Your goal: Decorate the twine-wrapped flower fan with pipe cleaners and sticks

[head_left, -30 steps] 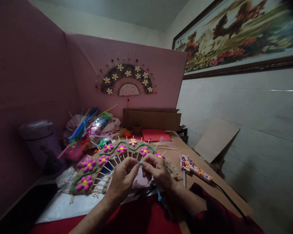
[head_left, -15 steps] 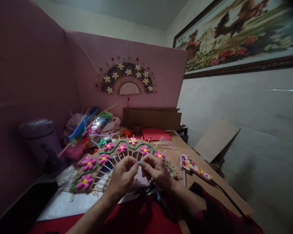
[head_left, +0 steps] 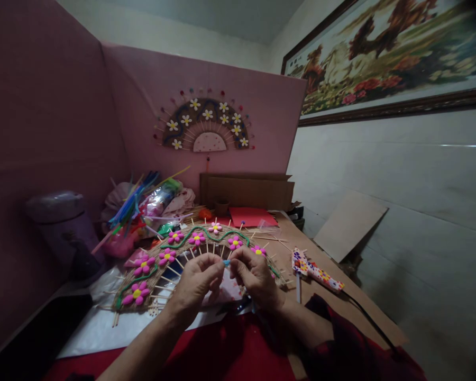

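Note:
My left hand (head_left: 200, 280) and my right hand (head_left: 252, 275) meet fingertip to fingertip above the lower middle of a fan. Both pinch a small light-blue piece (head_left: 226, 262), which looks like a coiled pipe cleaner; most of it is hidden by the fingers. Beneath and behind them lies the twine-woven fan (head_left: 190, 244) with thin wooden sticks for ribs. Pink flowers (head_left: 137, 292) with yellow centres and a wavy green strip (head_left: 176, 244) decorate it. A dark blue ball (head_left: 243, 223) tops one stick at the fan's upper edge.
A glue gun (head_left: 315, 272) in flowered covering lies right, its cord running toward me. Pipe cleaners (head_left: 133, 203) and bags are heaped at back left, beside a lidded tumbler (head_left: 63, 227). Red paper (head_left: 254, 216) and cardboard (head_left: 246, 191) lie behind. A finished fan (head_left: 209, 124) hangs on the pink panel.
My fingertips have drawn slightly apart, and more of the light-blue piece shows between them. The blue strand seen below my right hand is now hard to make out. The view has shifted slightly.

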The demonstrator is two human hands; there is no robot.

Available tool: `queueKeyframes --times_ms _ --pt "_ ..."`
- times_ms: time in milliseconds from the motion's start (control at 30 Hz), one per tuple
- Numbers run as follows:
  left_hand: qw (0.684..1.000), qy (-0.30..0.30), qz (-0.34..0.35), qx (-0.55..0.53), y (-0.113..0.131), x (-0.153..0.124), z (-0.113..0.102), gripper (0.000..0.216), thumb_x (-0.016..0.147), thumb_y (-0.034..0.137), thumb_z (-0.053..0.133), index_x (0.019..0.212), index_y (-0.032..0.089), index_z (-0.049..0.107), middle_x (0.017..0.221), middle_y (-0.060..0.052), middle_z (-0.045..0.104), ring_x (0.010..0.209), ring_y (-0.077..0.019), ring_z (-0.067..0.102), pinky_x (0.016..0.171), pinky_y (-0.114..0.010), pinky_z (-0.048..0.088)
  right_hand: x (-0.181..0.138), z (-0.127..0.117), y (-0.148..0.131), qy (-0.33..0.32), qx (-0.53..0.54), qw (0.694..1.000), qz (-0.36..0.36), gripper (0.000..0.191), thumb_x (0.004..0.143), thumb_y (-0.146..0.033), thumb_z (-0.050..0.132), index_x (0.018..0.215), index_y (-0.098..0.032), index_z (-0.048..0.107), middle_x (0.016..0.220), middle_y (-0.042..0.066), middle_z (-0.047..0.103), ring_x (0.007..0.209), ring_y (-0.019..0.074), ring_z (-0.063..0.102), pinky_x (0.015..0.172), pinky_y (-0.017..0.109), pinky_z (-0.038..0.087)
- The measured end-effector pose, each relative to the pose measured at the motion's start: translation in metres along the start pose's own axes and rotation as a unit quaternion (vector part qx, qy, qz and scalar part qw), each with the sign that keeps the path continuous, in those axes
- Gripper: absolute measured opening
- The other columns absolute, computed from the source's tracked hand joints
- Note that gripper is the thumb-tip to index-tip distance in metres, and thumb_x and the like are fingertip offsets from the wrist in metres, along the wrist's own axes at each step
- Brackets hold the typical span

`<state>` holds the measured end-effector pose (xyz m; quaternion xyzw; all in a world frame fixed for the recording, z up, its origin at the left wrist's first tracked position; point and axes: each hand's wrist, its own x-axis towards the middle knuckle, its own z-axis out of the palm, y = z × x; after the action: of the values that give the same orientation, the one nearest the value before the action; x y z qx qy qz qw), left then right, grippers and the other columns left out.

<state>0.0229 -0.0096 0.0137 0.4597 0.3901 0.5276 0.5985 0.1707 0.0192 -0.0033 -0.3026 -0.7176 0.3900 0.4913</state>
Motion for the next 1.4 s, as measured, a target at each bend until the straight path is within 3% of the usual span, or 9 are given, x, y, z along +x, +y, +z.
queueKeyframes --times_ms 300,567,733,933,1067,1133,1233,1400 --pt "0.997 -0.071 -0.043 -0.006 -0.001 0.000 0.000 0.026 0.069 0.035 0.066 0.064 0.016 0.049 0.040 0.008 0.041 0.028 -0.0028 0.029 0.029 -0.015 0.019 -0.001 0.001 -0.002 0.004 0.012 1.000 -0.002 0.018 0.087 -0.032 0.048 0.077 -0.018 0.051 0.058 -0.003 0.052 0.044 0.0062 0.043 0.043 0.019 0.034" --pt "0.997 -0.058 -0.030 -0.033 -0.006 0.003 -0.001 0.026 0.068 0.035 0.068 0.065 0.016 0.051 0.037 0.008 0.041 0.027 -0.0033 0.029 0.029 -0.015 0.019 0.001 0.002 0.000 0.034 -0.051 0.998 -0.019 0.019 0.087 -0.031 0.048 0.074 -0.018 0.052 0.056 -0.003 0.052 0.048 0.0074 0.046 0.048 0.020 0.037" --pt "0.999 0.010 0.005 -0.043 -0.008 0.005 0.000 0.028 0.066 0.037 0.069 0.064 0.015 0.050 0.040 0.008 0.042 0.031 -0.0024 0.029 0.032 -0.015 0.021 0.000 0.005 -0.002 0.011 -0.071 0.997 -0.025 0.022 0.085 -0.029 0.050 0.067 -0.017 0.054 0.055 -0.003 0.053 0.050 0.0082 0.048 0.052 0.020 0.038" --pt "0.986 0.080 0.090 0.115 -0.008 0.007 -0.004 0.025 0.069 0.038 0.064 0.068 0.016 0.053 0.050 0.006 0.048 0.040 -0.0065 0.040 0.040 -0.019 0.032 -0.004 0.008 -0.006 -0.021 -0.159 0.982 -0.095 0.017 0.084 -0.021 0.048 0.069 -0.017 0.055 0.062 -0.001 0.054 0.058 0.0100 0.050 0.057 0.021 0.037" --pt "0.939 0.100 0.188 0.270 -0.009 0.009 -0.009 0.017 0.074 0.032 0.058 0.069 0.016 0.056 0.061 0.002 0.054 0.054 -0.0104 0.047 0.051 -0.021 0.037 -0.005 0.006 -0.005 -0.014 -0.223 0.968 -0.118 0.014 0.086 -0.019 0.043 0.076 -0.018 0.052 0.067 0.000 0.054 0.061 0.0113 0.051 0.059 0.023 0.037" --pt "0.922 0.087 0.209 0.314 -0.007 0.010 -0.011 0.015 0.074 0.030 0.057 0.068 0.017 0.056 0.062 0.001 0.054 0.058 -0.0117 0.048 0.053 -0.022 0.037 -0.005 0.005 -0.003 0.001 -0.263 0.955 -0.136 0.014 0.086 -0.017 0.042 0.077 -0.018 0.052 0.068 0.002 0.055 0.061 0.0121 0.050 0.058 0.024 0.036" --pt "0.926 0.025 0.188 0.327 -0.001 0.009 -0.012 0.016 0.075 0.030 0.057 0.067 0.016 0.056 0.061 0.001 0.052 0.057 -0.0111 0.045 0.051 -0.021 0.036 -0.004 0.002 0.000 0.017 -0.294 0.942 -0.160 0.014 0.081 -0.011 0.042 0.076 -0.018 0.052 0.069 0.003 0.055 0.062 0.0134 0.049 0.058 0.025 0.035" --pt "0.972 -0.080 0.058 0.215 0.010 0.003 -0.012 0.026 0.074 0.040 0.059 0.070 0.015 0.051 0.055 0.005 0.044 0.040 -0.0054 0.037 0.037 -0.018 0.026 -0.001 0.001 -0.005 0.027 -0.153 0.983 -0.103 0.013 0.078 -0.010 0.047 0.073 -0.019 0.054 0.066 0.000 0.054 0.062 0.0121 0.050 0.060 0.023 0.038"
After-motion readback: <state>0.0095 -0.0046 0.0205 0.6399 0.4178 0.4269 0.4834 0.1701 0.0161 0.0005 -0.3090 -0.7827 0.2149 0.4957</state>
